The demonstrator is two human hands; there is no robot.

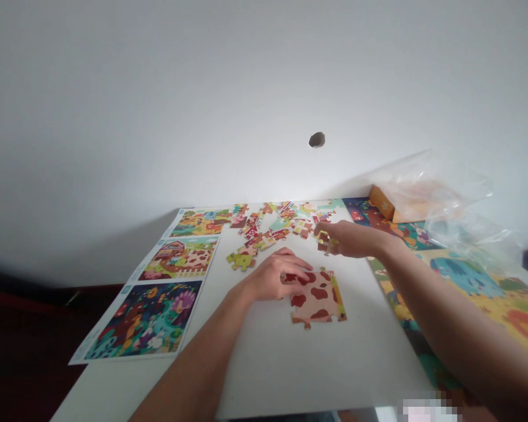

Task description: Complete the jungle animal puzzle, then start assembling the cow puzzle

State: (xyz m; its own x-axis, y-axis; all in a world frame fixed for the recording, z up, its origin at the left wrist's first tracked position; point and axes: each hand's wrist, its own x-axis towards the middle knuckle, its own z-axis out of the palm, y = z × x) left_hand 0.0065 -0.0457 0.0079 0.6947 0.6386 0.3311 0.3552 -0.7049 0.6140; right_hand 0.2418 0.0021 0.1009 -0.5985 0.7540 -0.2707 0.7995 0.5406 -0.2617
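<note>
On the white table lies a joined section of jigsaw puzzle (319,299), pink with dark red patches and a yellow-green right edge. My left hand (276,274) rests over its upper left corner, fingers stretched out. Farther right and back, my right hand (345,237) pinches a puzzle piece (324,242) with brown and yellow on it, held near the tabletop. Loose puzzle pieces (264,237) are spread toward the wall beyond both hands. A yellow-green puzzle piece (242,260) lies just left of my left hand.
A picture sheet (176,258) with three printed scenes lies along the left edge. At right are finished-looking puzzle pictures (475,278), an orange box (382,202) and a clear plastic bag (457,199). The wall (246,117) with a round hole stands behind the table.
</note>
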